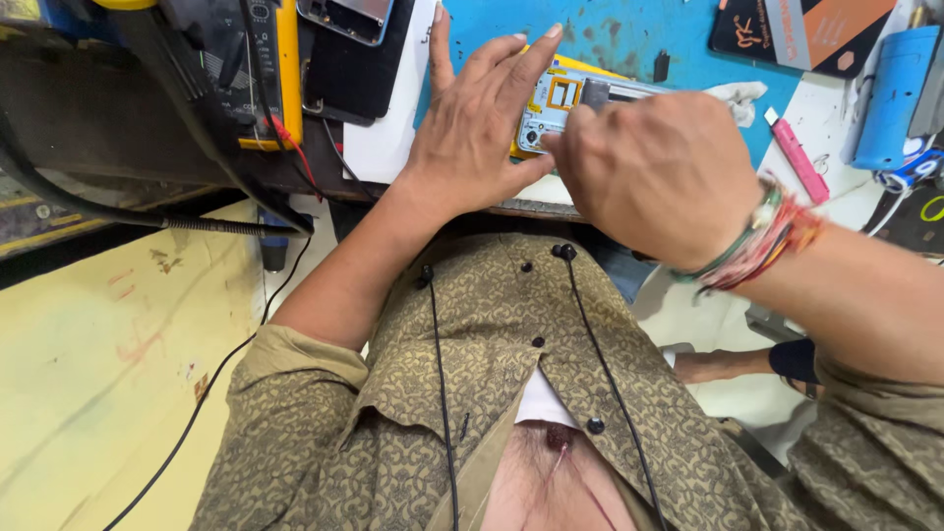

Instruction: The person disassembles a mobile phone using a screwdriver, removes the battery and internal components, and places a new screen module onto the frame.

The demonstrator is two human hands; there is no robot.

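Item one: your left hand (482,128), fingers spread and open, palm pressing down on the near end of an opened phone body (556,103), a yellow-and-pale frame with its inner parts showing. The phone body lies on a blue mat (629,34) at the front edge of the tabletop (531,208), right between your two hands. Item two: your right hand (654,172), curled into a loose fist over the other end of the phone body, fingertips pinched at a grey metal strip (605,91) on it; whether a tool sits inside that grip cannot be told. A bundle of red and green threads and a bracelet (757,241) rings this wrist. Item three, left of your left hand: a sheet of white paper (393,118), a dark flat phone (359,59) lying partly on it, and a yellow-edged meter (261,69) with a red lead (290,147) trailing off the edge. Item four, right of your right hand: a pink flat tool (798,157), a blue cylindrical case (890,93), and a black-and-orange box (801,29) at the far side. Item five: two thin black cords (438,374) hanging down your patterned olive shirt (511,334).
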